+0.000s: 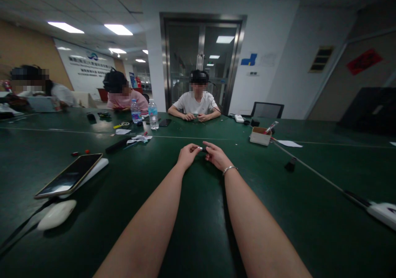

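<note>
Both my arms reach forward over the dark green table (198, 195), and my hands meet near its middle. A small dark object with a shiny silver end (202, 149) spans the gap between them. My left hand (188, 155) pinches the silver end between thumb and fingertips. On the other side, my right hand (216, 155) has its thumb and fingers around the dark end, with the index finger stretched out. A silver bracelet (229, 170) circles my right wrist. The object is too small to name.
At left lie a phone (71, 175) on a white item and a pale mouse-like object (57, 215). Two bottles (153, 115), papers and a small box (260, 136) stand farther off. A cable runs right to a power strip (383, 213). Three people (198, 102) sit beyond.
</note>
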{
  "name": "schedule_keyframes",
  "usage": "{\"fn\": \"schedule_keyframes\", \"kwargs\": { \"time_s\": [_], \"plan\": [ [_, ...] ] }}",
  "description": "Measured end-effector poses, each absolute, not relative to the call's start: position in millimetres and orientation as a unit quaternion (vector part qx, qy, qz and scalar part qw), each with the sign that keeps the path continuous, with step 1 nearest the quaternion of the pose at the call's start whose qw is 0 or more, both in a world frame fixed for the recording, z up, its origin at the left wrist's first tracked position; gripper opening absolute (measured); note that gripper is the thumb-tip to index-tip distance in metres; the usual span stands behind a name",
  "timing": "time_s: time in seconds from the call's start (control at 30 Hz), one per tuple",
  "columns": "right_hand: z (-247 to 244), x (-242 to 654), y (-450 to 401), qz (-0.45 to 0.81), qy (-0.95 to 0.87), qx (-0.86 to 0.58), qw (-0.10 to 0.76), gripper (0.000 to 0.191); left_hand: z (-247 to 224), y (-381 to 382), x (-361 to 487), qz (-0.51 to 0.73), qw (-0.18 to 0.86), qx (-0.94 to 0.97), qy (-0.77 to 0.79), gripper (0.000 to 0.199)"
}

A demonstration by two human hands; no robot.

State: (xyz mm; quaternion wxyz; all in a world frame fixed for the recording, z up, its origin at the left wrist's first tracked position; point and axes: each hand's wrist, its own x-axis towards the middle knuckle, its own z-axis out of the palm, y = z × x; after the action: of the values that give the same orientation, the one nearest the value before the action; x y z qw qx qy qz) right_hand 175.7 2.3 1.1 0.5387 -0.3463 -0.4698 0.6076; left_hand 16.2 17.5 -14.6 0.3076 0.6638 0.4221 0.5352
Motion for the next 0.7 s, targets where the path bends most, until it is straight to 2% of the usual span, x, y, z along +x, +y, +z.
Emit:
{"fn": "schedule_keyframes", "kwargs": {
  "time_s": [0.17,0.43,0.7],
  "plan": [
    [-2.6,176.2,5.6,0.592,-0.460,-0.358,0.556,0.033,-15.8,20.0,14.7,0.515,0.311,0.656,0.457,0.024],
    [-1.1,176.1,2.5,0.606,-0.469,-0.335,0.548,0.022,-11.8,15.6,12.0,0.493,0.297,0.648,0.499,0.035],
    [-3.7,178.0,5.2,0.619,-0.479,-0.320,0.534,0.024,-8.8,13.2,12.6,0.473,0.294,0.641,0.528,0.046]
  ]
}}
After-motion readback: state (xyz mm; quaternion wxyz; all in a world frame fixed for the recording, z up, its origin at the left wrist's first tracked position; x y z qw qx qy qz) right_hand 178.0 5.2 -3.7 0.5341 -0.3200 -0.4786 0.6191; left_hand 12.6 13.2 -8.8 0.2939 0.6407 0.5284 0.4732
